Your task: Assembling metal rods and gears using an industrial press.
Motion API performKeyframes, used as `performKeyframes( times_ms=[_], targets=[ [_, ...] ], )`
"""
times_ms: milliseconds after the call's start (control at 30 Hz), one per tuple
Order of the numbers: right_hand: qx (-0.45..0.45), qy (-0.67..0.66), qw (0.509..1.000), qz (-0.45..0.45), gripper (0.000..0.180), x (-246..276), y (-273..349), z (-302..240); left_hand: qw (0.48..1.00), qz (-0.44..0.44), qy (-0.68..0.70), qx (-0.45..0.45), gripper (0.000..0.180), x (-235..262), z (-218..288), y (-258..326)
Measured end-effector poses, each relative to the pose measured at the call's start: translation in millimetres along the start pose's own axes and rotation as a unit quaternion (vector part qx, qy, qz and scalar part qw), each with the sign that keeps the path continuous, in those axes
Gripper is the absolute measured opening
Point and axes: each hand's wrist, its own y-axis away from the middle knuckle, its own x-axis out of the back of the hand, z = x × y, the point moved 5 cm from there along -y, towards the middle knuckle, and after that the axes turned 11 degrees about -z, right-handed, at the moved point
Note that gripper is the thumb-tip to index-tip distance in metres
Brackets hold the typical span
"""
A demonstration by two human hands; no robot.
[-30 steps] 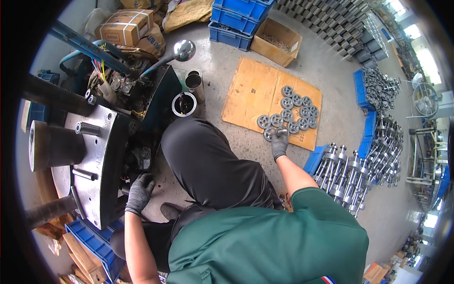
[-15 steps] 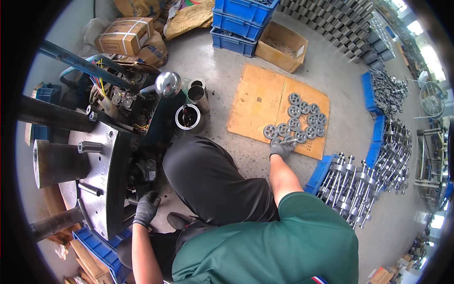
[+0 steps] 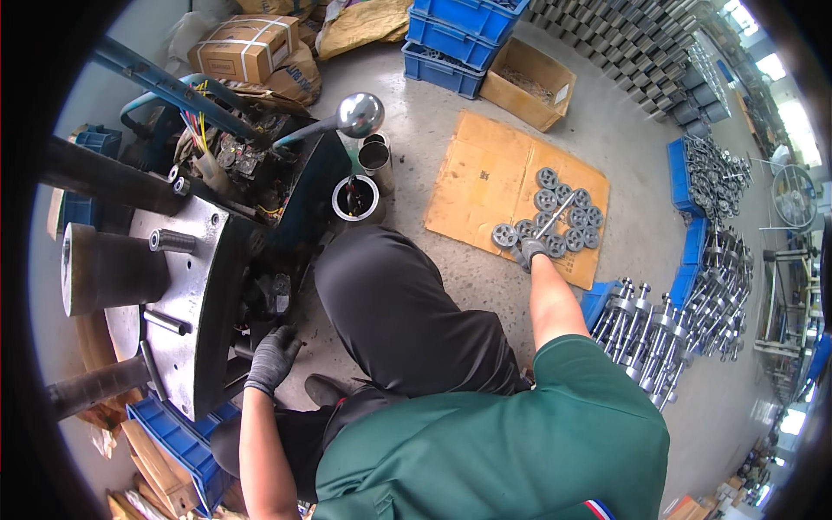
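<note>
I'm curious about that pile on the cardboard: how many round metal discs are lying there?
About 12 discs, clustered on the cardboard sheet: one apart at the left, the rest packed toward its right edge. The gloved right hand may hide more.

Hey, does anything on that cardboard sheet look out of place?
One thing: a metal rod lies slanted across the round metal discs on the cardboard sheet, just beyond the right hand.

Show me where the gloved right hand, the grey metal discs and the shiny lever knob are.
right hand [image 3: 530, 252], head view, back of the glove
grey metal discs [image 3: 579, 217], head view, a disc mid-cluster
lever knob [image 3: 360, 113], head view, centre of the ball
</note>
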Motion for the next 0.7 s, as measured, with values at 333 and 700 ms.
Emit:
performKeyframes(
  times_ms=[333, 700],
  targets=[
    [0.141, 0.478, 0.862, 0.092, 0.046, -73.4, 151.6, -81.5, 1.000, 0.012, -0.014, 0.009, 0.034, 14.1, -6.5, 33.5],
    [0.312, 0.636, 0.698, 0.102, 0.028, -105.6, 164.2, -70.2, 0.999, 0.031, -0.011, 0.002, 0.034, 21.9, 8.6, 39.9]
  ],
)
